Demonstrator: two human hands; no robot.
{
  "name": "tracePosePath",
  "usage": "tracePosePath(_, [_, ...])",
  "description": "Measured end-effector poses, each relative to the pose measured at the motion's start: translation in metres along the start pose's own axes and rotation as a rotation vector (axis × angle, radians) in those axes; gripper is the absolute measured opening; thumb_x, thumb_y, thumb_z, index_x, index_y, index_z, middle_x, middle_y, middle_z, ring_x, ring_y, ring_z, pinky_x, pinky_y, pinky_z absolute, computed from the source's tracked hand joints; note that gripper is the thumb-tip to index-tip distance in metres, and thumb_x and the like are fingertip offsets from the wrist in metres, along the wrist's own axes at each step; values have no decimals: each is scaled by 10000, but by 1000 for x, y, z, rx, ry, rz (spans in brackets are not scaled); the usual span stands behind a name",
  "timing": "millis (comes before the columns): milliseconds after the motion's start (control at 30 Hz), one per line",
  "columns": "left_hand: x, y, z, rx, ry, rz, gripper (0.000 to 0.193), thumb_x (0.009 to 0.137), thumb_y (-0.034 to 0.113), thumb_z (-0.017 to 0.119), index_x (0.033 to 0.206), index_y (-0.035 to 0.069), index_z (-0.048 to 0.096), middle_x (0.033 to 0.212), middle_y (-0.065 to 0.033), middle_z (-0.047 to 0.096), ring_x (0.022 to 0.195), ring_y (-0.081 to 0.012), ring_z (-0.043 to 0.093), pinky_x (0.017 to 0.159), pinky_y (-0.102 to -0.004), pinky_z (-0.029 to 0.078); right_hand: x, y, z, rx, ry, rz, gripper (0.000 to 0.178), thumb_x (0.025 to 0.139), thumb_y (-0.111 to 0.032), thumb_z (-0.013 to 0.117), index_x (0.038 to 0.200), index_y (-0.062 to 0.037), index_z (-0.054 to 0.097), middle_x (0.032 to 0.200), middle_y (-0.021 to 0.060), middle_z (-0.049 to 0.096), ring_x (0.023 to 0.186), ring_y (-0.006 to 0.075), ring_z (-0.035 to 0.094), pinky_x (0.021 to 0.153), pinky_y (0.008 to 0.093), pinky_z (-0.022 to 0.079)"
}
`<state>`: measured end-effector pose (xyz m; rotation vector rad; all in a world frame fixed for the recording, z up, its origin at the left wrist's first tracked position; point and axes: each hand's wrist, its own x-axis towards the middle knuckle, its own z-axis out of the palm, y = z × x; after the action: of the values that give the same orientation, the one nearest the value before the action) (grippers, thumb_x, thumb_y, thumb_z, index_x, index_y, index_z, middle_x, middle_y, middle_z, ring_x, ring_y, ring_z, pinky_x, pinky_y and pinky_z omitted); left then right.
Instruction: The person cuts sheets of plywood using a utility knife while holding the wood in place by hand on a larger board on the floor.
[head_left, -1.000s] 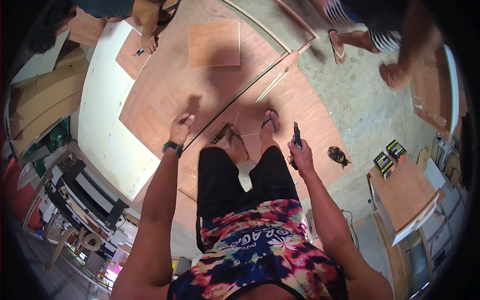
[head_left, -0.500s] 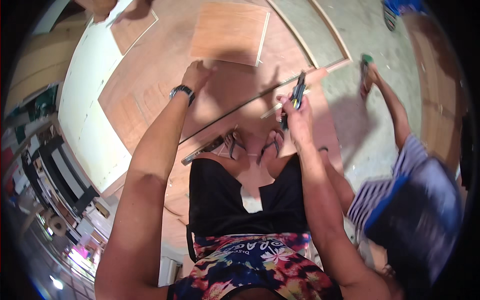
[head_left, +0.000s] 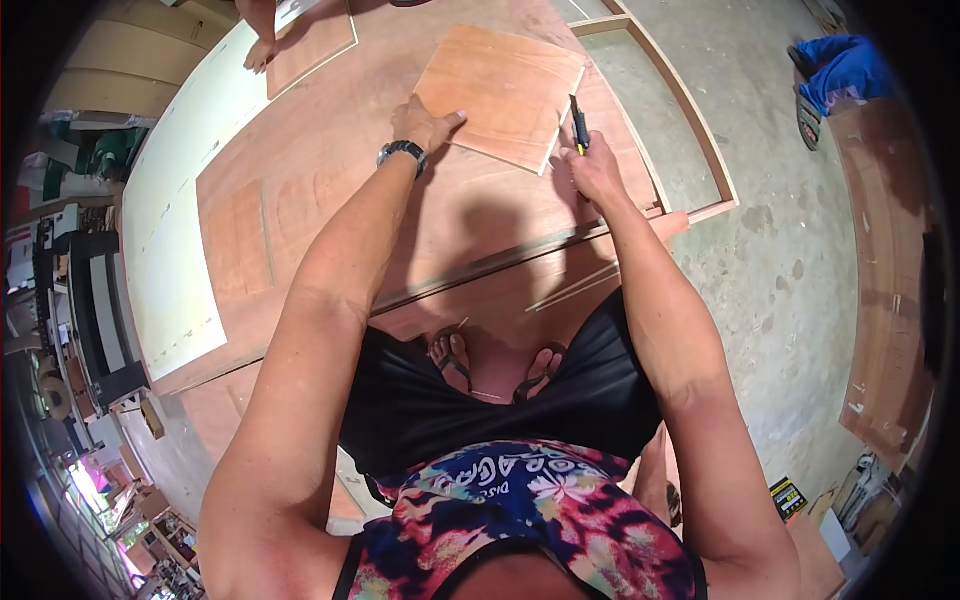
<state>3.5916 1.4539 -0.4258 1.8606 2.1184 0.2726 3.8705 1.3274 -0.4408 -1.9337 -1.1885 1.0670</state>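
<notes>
A square plywood panel (head_left: 505, 85) with pale edges lies slightly turned on a large plywood sheet (head_left: 330, 225). My left hand (head_left: 427, 127), a watch at its wrist, grips the panel's near left corner, its thumb over the top face and its other fingers along the left edge. At the panel's right edge, my right hand (head_left: 597, 170) is closed round a dark utility knife (head_left: 581, 130) with a yellow detail. The knife's tip points away from me, close beside that edge; whether it touches the wood I cannot tell.
Past the sheet's right side, a narrow wooden frame (head_left: 712, 150) rests on the concrete floor (head_left: 770, 290). Thin wood strips (head_left: 570, 290) lie near my feet. Another person's limb (head_left: 260, 40) rests by a second panel (head_left: 315, 45) at upper left. A long board (head_left: 885, 290) stands far right.
My left hand has come onto the panel, which is now turned. My right hand has carried the knife up to the panel's right edge. The person at lower right has mostly left view.
</notes>
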Motion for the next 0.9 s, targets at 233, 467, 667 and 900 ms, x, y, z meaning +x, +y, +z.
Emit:
tracePosePath(233, [18,-52,2,-438,-272,-89,908,822,397,908,1392,-164,478,1261,-267,693,1164,-379,705,973,-439,578,0,-3,32,93,-56,-19,424,860,-240,731,1196,-12,612,1113,277,715,1085,409,701,945,459,538])
tracePosePath(467, [-46,-60,9,-783,-549,-355,317,915,273,852,807,43,662,686,-35,624,557,-151,527,506,-330,442,28,8,18,285,11,48,321,799,-166,744,1066,-32,629,925,144,705,853,263,692,752,406,553])
tracePosePath(667, [-107,-67,-4,-947,-426,-494,375,916,154,824,694,116,524,583,-10,473,483,-145,382,436,-351,265,15,8,6,244,-17,-23,179,848,-55,703,990,-81,596,819,45,638,767,164,645,679,333,520])
tracePosePath(900, [-163,-105,-19,-1016,-374,-661,332,907,223,810,732,92,560,601,-7,461,526,-161,410,487,-373,343,-8,-4,28,166,-182,-74,123,920,-107,664,1022,-66,609,794,67,705,727,177,696,690,345,560])
